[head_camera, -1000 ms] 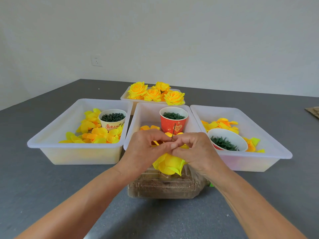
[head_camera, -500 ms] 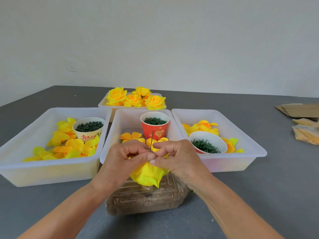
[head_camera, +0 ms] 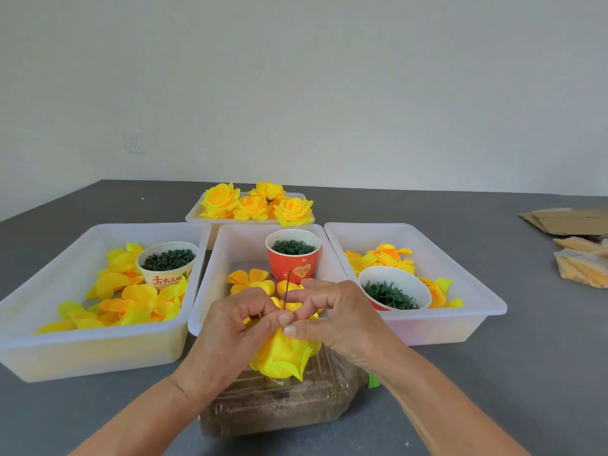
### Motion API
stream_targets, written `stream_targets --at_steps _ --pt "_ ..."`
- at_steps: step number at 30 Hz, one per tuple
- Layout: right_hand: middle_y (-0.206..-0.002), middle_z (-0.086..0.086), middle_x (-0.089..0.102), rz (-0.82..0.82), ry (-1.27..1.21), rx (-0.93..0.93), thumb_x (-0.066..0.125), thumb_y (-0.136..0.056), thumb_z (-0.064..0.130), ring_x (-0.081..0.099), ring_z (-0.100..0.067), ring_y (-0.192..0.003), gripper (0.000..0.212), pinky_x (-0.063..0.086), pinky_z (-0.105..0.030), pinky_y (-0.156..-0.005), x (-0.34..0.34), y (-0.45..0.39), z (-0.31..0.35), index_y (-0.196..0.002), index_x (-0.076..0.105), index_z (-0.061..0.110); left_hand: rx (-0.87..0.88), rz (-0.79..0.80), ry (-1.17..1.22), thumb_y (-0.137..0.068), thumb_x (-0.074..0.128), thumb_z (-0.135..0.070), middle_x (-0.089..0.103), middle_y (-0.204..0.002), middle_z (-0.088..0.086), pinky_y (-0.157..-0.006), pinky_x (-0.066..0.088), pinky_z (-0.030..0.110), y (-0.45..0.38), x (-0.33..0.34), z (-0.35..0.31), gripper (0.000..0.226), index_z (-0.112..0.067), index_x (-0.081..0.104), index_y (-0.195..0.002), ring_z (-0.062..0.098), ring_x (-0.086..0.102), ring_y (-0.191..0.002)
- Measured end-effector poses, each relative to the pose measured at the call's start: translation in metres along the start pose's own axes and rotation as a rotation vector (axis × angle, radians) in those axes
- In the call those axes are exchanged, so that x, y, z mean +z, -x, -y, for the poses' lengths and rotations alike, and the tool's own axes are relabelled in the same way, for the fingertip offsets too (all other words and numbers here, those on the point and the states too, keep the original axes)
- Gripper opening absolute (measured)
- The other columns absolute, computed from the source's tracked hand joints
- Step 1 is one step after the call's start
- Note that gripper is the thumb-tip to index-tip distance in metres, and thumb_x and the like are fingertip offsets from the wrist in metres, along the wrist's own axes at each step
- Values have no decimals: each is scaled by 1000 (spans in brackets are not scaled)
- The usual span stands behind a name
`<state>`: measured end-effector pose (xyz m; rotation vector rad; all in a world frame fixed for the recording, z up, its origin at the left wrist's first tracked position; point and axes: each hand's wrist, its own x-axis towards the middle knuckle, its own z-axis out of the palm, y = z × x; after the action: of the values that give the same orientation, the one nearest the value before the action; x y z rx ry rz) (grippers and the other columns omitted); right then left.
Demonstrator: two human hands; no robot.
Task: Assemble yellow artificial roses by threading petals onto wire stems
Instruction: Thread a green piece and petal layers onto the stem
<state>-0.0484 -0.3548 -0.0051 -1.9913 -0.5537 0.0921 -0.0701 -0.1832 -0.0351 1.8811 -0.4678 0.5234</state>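
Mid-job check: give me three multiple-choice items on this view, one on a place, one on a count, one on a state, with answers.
1. Where is the red cup?
A. left bin
B. middle bin
C. on the table

2. How many finished roses fill the far tray?
A. four
B. one
C. nine

3. What is happening to the wire stem?
A. lying in a bin
B. stuck in a cup
C. pinched by both hands

Answers: 1 B, it stands at that bin's far end. 2 A, four blooms show. 3 C, left hand and right hand meet on it above a yellow petal bundle.
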Motion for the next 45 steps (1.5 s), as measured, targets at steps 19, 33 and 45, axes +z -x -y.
stream_targets --at_steps 19,33,45 --pt "-53 -2 34 -72 708 543 67 -70 4 30 -16 -47 35 27 -23 -43 -90 -122 -65 -50 39 8 -134 75 97 -69 70 -31 63 -64 -1 -62 44 23 -3 -4 -13 14 -24 67 -58 9 53 -64" --pt "-57 -5 37 -107 814 591 59 -72 7 36 -21 -55 27 38 -28 -66 -85 -132 -82 -55 39 9 -126 62 87 -68 70 -35 62 -62 -12 -63 43 22 -3 -4 -15 12 -33 67 -57 7 53 -65" --pt "-95 -18 58 51 404 559 61 -76 -5 54 -28 -92 33 44 -35 -87 -100 -131 -77 -108 62 -11 -113 48 97 -68 70 -35 62 -63 -10 -62 43 22 -2 -3 -13 12 -30 67 -58 7 53 -64"
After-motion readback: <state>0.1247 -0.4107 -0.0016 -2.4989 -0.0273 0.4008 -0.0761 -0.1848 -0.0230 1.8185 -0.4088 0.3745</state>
